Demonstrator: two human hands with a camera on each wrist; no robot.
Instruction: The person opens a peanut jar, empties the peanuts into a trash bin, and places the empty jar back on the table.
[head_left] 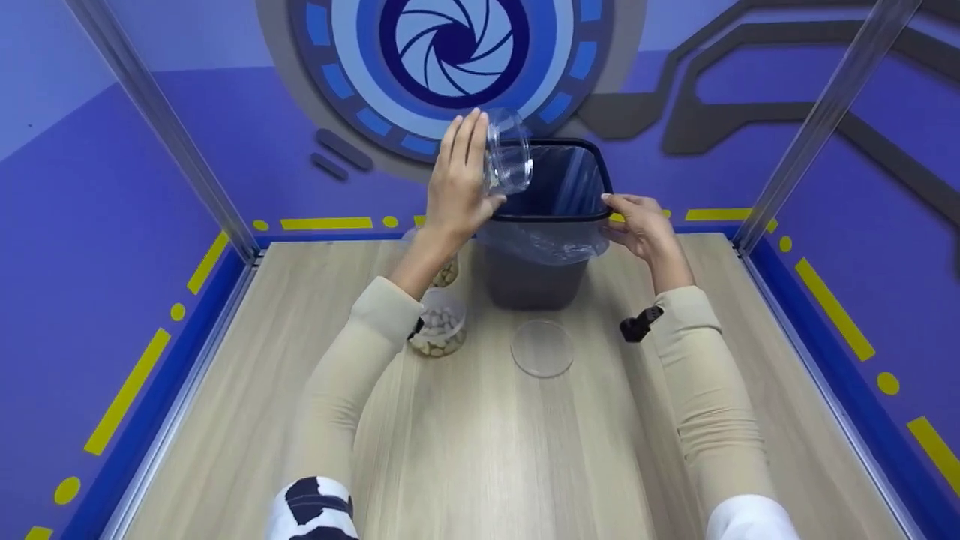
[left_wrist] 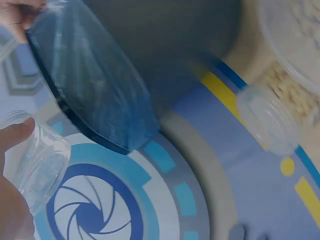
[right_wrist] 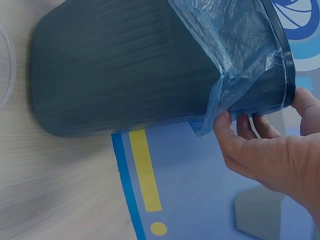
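My left hand (head_left: 459, 176) holds a clear plastic jar (head_left: 511, 161) tipped on its side, its mouth facing right over the left part of a dark trash bin (head_left: 534, 281). In the left wrist view, the thumb lies on the side of the jar (left_wrist: 42, 165). Whether anything is inside the jar is hard to tell. A thin clear bag (head_left: 559, 246) lines the bin and folds down outside its black rim. At the bin's right side, my right hand (head_left: 643, 225) pinches the rim, thumb on top and fingers beneath against the outer wall (right_wrist: 125, 70).
A round clear lid (head_left: 541, 349) lies flat on the wooden table before the bin. Left of the bin stand a tub of pale nut-like pieces (head_left: 439, 330) and a similar container (head_left: 445, 274), partly behind my left forearm. Blue printed walls enclose the table.
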